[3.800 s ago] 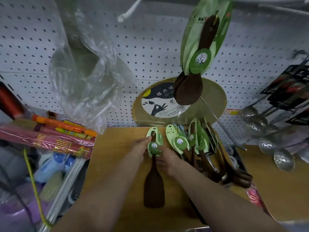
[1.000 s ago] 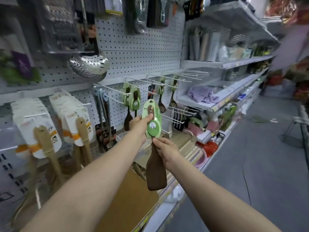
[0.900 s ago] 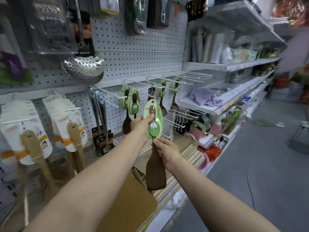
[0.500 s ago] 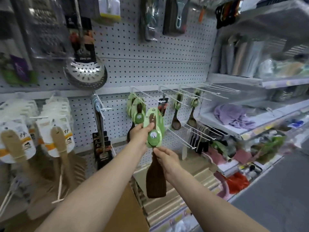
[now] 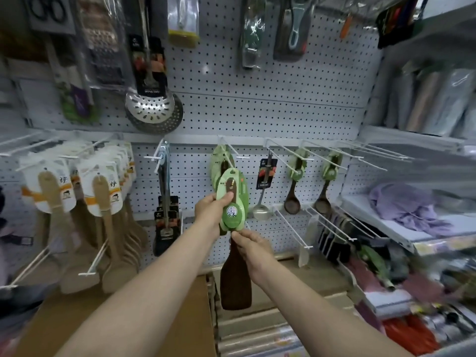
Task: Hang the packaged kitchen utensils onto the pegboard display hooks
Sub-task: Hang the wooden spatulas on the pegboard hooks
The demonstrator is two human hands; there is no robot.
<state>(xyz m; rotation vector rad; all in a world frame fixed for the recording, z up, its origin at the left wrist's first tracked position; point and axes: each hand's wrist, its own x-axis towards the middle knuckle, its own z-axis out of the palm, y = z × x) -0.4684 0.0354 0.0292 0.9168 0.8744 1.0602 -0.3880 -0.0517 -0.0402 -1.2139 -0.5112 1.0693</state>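
Hands both clamp packaged spatula [image 5: 233, 228]: left hand [image 5: 210, 210] pinches card, right hand [image 5: 251, 247] grips handle, below hook [image 5: 233, 150].

We count two dark wooden spoons [image 5: 292, 194] right of one steel ladle [image 5: 261, 210], one skimmer [image 5: 154, 112] above.

Head view. Two forearms enter frame from the bottom edge.

Left forearm [image 5: 144, 302]: bare along its whole visible length, no sleeve edge in frame. Wrist unadorned.

Right forearm [image 5: 316, 302]: likewise bare to the frame edge. Wrist unadorned.

Left hand [image 5: 209, 210]: ungloved. Thumbnail short and plain.

Right hand [image 5: 253, 249]: ungloved. Knuckles and back of hand exposed; nails too small to judge.

Rest of the body is out of frame.
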